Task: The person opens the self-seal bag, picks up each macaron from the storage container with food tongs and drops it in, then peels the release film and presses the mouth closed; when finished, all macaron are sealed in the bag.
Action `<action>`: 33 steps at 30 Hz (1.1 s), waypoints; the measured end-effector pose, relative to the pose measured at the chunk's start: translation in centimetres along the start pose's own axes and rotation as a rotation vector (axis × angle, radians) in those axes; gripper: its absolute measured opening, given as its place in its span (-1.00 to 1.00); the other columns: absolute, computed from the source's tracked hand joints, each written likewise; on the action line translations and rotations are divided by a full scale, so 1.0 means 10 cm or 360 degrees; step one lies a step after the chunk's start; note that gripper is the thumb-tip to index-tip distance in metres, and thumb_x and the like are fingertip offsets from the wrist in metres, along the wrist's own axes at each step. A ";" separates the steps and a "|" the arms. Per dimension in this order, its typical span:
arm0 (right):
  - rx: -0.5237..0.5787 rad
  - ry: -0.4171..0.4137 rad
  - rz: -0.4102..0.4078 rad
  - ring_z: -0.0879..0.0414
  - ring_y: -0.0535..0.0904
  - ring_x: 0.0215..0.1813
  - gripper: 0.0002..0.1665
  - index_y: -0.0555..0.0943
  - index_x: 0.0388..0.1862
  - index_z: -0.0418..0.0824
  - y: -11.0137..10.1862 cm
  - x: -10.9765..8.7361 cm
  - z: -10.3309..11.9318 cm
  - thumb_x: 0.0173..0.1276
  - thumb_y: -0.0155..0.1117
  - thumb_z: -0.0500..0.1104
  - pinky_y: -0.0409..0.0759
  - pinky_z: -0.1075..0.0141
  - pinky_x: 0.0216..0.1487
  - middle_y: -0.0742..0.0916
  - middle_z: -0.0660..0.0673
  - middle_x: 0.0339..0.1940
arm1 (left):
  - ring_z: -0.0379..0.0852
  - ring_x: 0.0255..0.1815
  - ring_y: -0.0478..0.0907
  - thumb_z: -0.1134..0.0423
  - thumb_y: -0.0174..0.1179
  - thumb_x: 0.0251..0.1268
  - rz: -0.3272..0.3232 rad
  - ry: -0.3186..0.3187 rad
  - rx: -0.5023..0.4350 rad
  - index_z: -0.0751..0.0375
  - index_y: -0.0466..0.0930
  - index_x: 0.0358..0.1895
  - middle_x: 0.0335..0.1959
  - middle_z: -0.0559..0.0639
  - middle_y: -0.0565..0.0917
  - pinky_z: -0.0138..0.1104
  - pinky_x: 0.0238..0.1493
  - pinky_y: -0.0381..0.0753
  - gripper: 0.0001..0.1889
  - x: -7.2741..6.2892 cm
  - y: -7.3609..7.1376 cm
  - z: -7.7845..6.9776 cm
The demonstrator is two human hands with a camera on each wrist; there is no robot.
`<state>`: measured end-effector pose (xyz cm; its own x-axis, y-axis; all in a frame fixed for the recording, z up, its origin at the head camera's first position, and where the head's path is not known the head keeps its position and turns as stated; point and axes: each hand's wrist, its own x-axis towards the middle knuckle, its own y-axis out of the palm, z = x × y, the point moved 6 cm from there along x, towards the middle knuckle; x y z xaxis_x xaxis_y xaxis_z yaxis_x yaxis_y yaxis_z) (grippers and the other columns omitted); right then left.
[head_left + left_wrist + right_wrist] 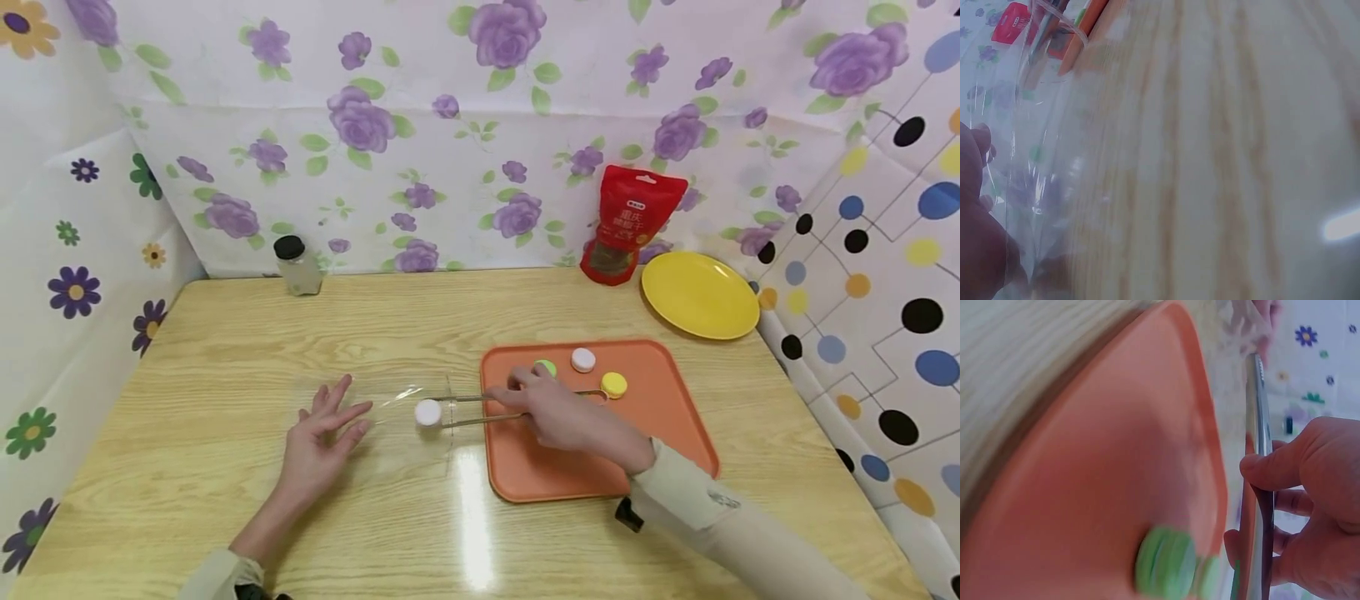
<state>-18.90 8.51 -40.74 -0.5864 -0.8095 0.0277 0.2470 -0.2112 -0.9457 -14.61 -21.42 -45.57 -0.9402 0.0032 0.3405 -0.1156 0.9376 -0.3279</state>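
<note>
Head view: a wood-grain table (187,400) carries everything, with an orange tray (536,471) right of centre. Behind the tray sit a yellow plate (701,296) and an upright red pouch (639,204). The right hand (562,410) reaches over the tray, fingers and thumb pinching the tongs (1262,428) partway along their arms. The left hand (321,442) is beside a clear plastic bag (393,400), its outer fingers spread; whether thumb and forefinger nip the film I cannot tell. A small jar (297,265) with a dark lid stands at the back left.

The step in hand looks like passing a white macaron (428,412) into that bag with the tongs — the piece lies between the tong tips, just left of the line that seems to be the bag's mouth. The next move probably calls for the bag to be steadied and the tongs eased apart, so the piece comes free without dragging the film.

The white macaron looks round, smooth and pale. On the tray remain a pinkish-white one (582,360), a yellow one (614,385) and a green one (546,367) — layered in the right wrist view, though blurred.
</note>
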 end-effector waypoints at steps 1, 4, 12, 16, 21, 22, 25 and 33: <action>-0.0008 -0.0005 0.0012 0.03 0.23 -0.30 -0.39 0.55 0.35 -0.11 0.02 0.06 0.03 0.36 0.23 -0.49 0.21 0.20 -0.26 0.50 -0.05 -0.21 | 0.57 0.47 -0.09 0.55 0.36 0.17 -0.0007 0.0001 0.0005 0.45 0.71 -0.10 0.41 0.37 0.32 0.44 0.28 -0.47 -0.79 0.00 -0.01 0.00; -0.0049 -0.0023 0.0041 0.03 0.25 -0.30 -0.43 0.55 0.34 -0.13 0.08 0.22 0.11 0.36 0.30 -0.41 0.26 0.24 -0.25 0.52 -0.07 -0.18 | 0.59 0.47 -0.08 0.57 0.37 0.14 -0.0017 0.0011 -0.0003 0.48 0.71 -0.12 0.40 0.38 0.33 0.46 0.26 -0.47 -0.78 0.01 -0.01 0.00; -0.0083 -0.0042 0.0111 -0.06 0.36 -0.20 -0.42 0.57 0.26 -0.24 0.23 0.53 0.30 0.25 0.24 -0.52 0.34 0.32 -0.42 0.56 -0.16 -0.06 | 0.57 0.48 -0.11 0.54 0.37 0.17 0.0017 0.0018 -0.0037 0.45 0.71 -0.10 0.43 0.35 0.31 0.48 0.25 -0.44 -0.78 0.05 0.06 -0.01; -0.0104 -0.0074 0.0139 -0.07 0.40 -0.16 -0.51 0.60 0.19 -0.22 0.28 0.66 0.40 0.27 0.38 -0.41 0.39 0.31 -0.36 0.58 -0.14 -0.03 | 0.55 0.50 -0.13 0.53 0.36 0.19 0.0014 0.0009 -0.0054 0.44 0.71 -0.09 0.44 0.34 0.30 0.46 0.26 -0.46 -0.78 0.04 0.05 -0.03; -0.0141 -0.0108 0.0161 -0.09 0.43 -0.10 -0.58 0.61 0.16 -0.19 0.35 0.80 0.50 0.33 0.36 -0.37 0.47 0.28 -0.22 0.58 -0.12 -0.01 | 0.54 0.50 -0.14 0.52 0.36 0.21 0.0012 -0.0002 -0.0049 0.42 0.72 -0.09 0.44 0.34 0.29 0.48 0.25 -0.46 -0.79 0.02 0.02 -0.03; -0.0137 -0.0111 0.0160 -0.09 0.43 -0.09 -0.60 0.61 0.15 -0.18 0.36 0.82 0.52 0.35 0.34 -0.38 0.50 0.27 -0.22 0.58 -0.12 -0.01 | 0.54 0.50 -0.14 0.51 0.36 0.21 0.0009 -0.0001 -0.0041 0.42 0.72 -0.09 0.44 0.33 0.29 0.48 0.25 -0.45 -0.80 0.01 0.01 -0.03; -0.0123 -0.0120 0.0152 -0.12 0.45 -0.06 -0.61 0.62 0.13 -0.17 0.37 0.87 0.56 0.35 0.33 -0.38 0.55 0.26 -0.25 0.58 -0.13 0.01 | 0.53 0.50 -0.12 0.50 0.37 0.21 -0.0004 0.0000 -0.0003 0.40 0.74 -0.09 0.44 0.32 0.30 0.50 0.24 -0.42 -0.80 0.01 0.00 -0.03; -0.0118 -0.0149 0.0100 -0.09 0.45 -0.12 -0.66 0.64 0.06 -0.19 0.41 0.93 0.64 0.31 0.35 -0.36 0.51 0.28 -0.43 0.57 -0.12 -0.05 | 0.54 0.48 -0.04 0.50 0.39 0.18 -0.0049 0.0014 0.0051 0.39 0.76 -0.13 0.41 0.31 0.35 0.53 0.23 -0.35 -0.81 0.03 0.00 -0.05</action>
<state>-18.41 -3.34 -42.30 -0.4962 -0.8682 -0.0054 0.2210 -0.1203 -0.9678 -14.71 -21.22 -45.00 -0.9333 -0.0223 0.3583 -0.1545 0.9258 -0.3450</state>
